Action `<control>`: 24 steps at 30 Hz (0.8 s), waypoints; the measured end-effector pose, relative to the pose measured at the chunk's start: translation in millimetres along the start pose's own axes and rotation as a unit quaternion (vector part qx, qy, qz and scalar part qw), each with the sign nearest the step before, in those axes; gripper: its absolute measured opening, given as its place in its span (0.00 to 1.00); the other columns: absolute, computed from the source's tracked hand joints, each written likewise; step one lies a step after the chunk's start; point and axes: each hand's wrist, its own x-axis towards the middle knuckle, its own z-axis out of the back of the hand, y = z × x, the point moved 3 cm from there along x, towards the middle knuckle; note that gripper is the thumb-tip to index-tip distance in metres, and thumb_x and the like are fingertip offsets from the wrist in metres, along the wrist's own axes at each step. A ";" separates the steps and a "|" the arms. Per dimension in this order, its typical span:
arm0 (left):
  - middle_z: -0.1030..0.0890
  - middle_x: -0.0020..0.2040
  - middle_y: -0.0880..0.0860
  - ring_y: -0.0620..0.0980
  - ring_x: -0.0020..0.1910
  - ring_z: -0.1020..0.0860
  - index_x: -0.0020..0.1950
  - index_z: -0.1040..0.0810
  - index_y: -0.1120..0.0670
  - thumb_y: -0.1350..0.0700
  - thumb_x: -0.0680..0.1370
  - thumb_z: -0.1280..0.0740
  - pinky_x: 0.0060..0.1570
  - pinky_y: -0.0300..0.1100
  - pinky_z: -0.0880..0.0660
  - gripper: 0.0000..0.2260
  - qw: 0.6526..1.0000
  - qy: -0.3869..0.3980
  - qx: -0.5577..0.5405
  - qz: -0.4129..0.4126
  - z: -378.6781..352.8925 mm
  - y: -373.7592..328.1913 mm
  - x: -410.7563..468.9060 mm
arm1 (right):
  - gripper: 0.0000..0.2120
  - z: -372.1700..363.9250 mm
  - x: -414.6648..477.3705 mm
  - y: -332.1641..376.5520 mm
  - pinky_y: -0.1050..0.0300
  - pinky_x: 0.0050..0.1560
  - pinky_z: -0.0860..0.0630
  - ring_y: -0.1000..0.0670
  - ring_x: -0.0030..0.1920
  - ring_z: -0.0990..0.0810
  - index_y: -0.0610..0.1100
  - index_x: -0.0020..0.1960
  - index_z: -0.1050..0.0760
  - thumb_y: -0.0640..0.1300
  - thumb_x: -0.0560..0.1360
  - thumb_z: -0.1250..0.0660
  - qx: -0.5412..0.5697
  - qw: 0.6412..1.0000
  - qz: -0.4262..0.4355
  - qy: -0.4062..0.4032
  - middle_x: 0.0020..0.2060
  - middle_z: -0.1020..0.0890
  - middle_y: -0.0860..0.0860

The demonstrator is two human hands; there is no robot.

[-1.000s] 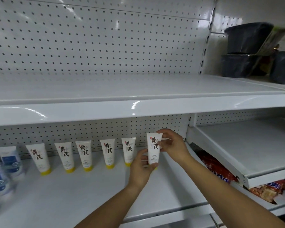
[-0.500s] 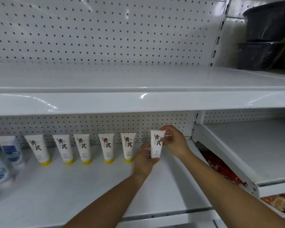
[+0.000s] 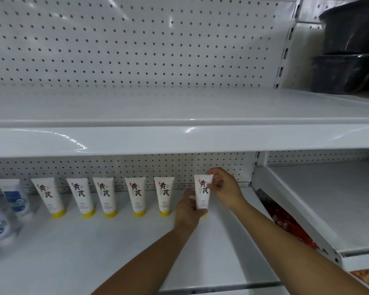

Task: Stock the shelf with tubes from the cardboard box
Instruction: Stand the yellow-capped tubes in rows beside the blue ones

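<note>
Five tubes [image 3: 106,195] stand cap-down along the back edge of the shelf [image 3: 94,241]. At the row's right end, a sixth tube [image 3: 203,193] is pinched low by the left grip [image 3: 189,209] and at its top corner by the right grip [image 3: 224,188], its cap mostly hidden. Blurred blue tubes [image 3: 15,199] crowd the left edge; two dark tubs [image 3: 349,50] stand stacked on the higher shelf's right end.

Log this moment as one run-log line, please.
placing white yellow-capped plastic tube | left hand grips base | right hand pinches top | five tubes stand alongside
</note>
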 end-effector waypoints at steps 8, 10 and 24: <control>0.17 0.46 0.52 0.47 0.43 0.17 0.55 0.28 0.49 0.66 0.67 0.24 0.43 0.46 0.18 0.22 1.000 -0.003 0.012 -0.001 -5.8 2.1 5.6 | 0.17 4.0 -0.8 -3.7 0.70 0.40 0.25 0.63 0.38 0.20 0.45 0.54 0.23 0.27 0.72 0.32 0.007 1.000 0.008 -0.002 0.43 0.17 0.53; 0.17 0.47 0.52 0.47 0.43 0.17 0.54 0.28 0.49 0.66 0.67 0.24 0.43 0.46 0.18 0.22 1.000 -0.005 0.013 0.001 -5.9 2.8 6.5 | 0.17 3.4 -1.8 -4.1 0.69 0.41 0.25 0.61 0.40 0.19 0.46 0.54 0.23 0.27 0.72 0.32 0.008 1.000 0.013 -0.001 0.43 0.16 0.52; 0.17 0.45 0.50 0.46 0.44 0.18 0.52 0.28 0.51 0.62 0.67 0.23 0.44 0.41 0.20 0.20 0.998 0.015 0.063 0.008 -1.7 0.9 5.0 | 0.17 2.8 -7.3 -8.9 0.71 0.44 0.25 0.64 0.44 0.18 0.55 0.49 0.25 0.33 0.73 0.29 -0.032 0.999 0.004 -0.005 0.44 0.16 0.57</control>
